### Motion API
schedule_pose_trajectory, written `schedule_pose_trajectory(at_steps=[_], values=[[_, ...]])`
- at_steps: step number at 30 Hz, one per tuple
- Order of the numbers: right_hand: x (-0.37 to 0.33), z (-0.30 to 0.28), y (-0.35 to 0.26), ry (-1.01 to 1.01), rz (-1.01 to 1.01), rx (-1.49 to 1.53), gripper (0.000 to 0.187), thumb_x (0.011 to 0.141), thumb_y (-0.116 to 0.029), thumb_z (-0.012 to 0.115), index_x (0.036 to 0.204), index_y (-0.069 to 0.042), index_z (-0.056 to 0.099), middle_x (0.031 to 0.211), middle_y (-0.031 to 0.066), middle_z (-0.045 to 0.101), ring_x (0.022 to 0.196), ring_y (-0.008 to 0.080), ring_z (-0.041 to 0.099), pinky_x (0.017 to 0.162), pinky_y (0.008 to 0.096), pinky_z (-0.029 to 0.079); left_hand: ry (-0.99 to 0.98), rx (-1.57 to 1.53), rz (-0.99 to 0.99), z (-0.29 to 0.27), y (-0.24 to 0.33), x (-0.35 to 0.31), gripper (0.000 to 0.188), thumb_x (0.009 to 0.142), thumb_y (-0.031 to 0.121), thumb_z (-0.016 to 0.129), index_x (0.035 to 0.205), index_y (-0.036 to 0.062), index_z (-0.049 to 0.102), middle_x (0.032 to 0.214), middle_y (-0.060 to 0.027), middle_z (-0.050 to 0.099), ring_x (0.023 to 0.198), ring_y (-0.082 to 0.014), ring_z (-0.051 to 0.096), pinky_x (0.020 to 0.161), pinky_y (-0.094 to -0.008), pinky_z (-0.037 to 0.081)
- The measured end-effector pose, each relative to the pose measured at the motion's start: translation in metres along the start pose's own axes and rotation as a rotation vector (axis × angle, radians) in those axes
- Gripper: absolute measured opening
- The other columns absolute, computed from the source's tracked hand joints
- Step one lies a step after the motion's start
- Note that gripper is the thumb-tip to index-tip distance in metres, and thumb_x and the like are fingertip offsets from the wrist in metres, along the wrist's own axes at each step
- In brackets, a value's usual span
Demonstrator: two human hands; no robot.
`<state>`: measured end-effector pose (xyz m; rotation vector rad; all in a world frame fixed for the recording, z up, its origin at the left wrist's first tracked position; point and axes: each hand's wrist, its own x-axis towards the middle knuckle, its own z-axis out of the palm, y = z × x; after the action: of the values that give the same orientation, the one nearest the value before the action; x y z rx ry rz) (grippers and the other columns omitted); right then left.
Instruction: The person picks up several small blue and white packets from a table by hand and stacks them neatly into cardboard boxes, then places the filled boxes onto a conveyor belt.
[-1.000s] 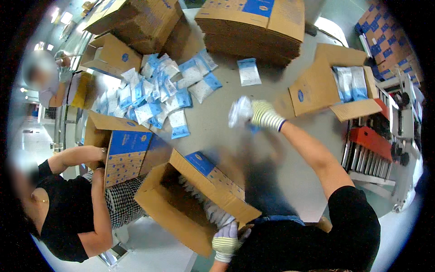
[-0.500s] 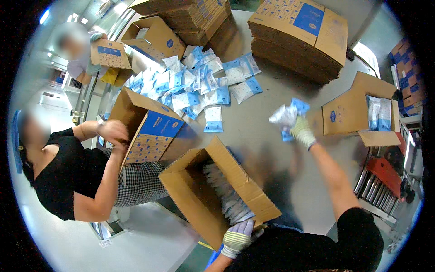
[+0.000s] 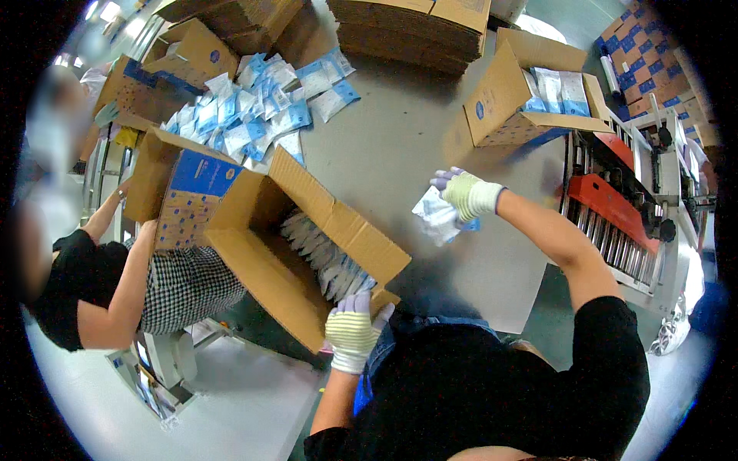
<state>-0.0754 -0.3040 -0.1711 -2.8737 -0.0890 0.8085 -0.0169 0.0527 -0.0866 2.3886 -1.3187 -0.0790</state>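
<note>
A tilted, open cardboard box [image 3: 261, 265] leans in front of me, with a row of white and blue packets [image 3: 323, 253] standing along one inner side. My left hand [image 3: 355, 332], in a striped glove, is closed on the near rim of this box, its fingers over the edge by the end of the row. Above the table [image 3: 384, 146], to the right of the box, my gloved right hand [image 3: 467, 196] grips white and blue packets [image 3: 437, 217] from above. How many it holds is hidden. A loose pile of similar packets [image 3: 261, 107] lies at the far left of the table.
At far right, an open box [image 3: 492, 107] with packets stands by a roller conveyor [image 3: 615, 219] with red guards. Flattened cartons [image 3: 407, 34] are stacked at the back. On the left, a co-worker [image 3: 100, 284] handles another box [image 3: 192, 196]; a second person is behind.
The view has swung right. My right hand has brought the packets closer to the tilted box and turned over them. My left hand stays on its rim. The co-worker's hands have moved apart.
</note>
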Motion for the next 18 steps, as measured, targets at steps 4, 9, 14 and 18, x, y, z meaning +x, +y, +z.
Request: schedule_pose_trajectory(at_steps=[4,9,14,18], values=[[0.023,0.063,-0.022,0.07,0.262,0.441,0.087,0.053,-0.05,0.08,0.12,-0.002,0.055,0.136,0.0188,0.041,0.126,0.0368,0.036,0.107,0.0388,0.03,0.035,0.023,-0.032,-0.004,0.002,-0.004,0.042,0.07,0.037,0.073,0.094,0.0076,0.057,0.08,-0.0079,0.058,0.072,-0.0265,0.058,0.062,-0.0385,0.044],[0.012,0.114,-0.068,0.144,0.507,0.679,0.088,0.06,-0.06,0.073,0.124,-0.003,0.05,0.123,0.0226,0.054,0.118,0.0347,0.049,0.099,0.0395,0.04,0.014,0.024,-0.094,-0.002,0.01,-0.006,0.045,0.074,0.041,0.068,0.1,0.0059,0.058,0.086,-0.0118,0.061,0.079,-0.0298,0.059,0.066,-0.0405,0.046],[0.012,0.071,-0.054,0.359,0.277,1.108,0.066,0.071,-0.041,0.073,0.122,-0.005,0.053,0.118,0.0129,0.06,0.104,0.027,0.059,0.093,0.0366,0.046,0.081,0.029,-0.047,-0.003,0.006,-0.006,0.045,0.076,0.041,0.067,0.102,0.0056,0.058,0.086,-0.0128,0.061,0.078,-0.0306,0.059,0.065,-0.0404,0.046],[-0.039,-0.085,-0.089,0.795,-0.324,1.275,0.05,0.073,-0.026,0.074,0.116,-0.006,0.059,0.112,0.0076,0.064,0.101,0.0188,0.061,0.091,0.0343,0.046,0.018,0.008,-0.06,0.002,0.009,-0.003,0.045,0.078,0.041,0.064,0.104,0.0059,0.058,0.085,-0.0135,0.061,0.076,-0.0309,0.059,0.064,-0.0413,0.046]])
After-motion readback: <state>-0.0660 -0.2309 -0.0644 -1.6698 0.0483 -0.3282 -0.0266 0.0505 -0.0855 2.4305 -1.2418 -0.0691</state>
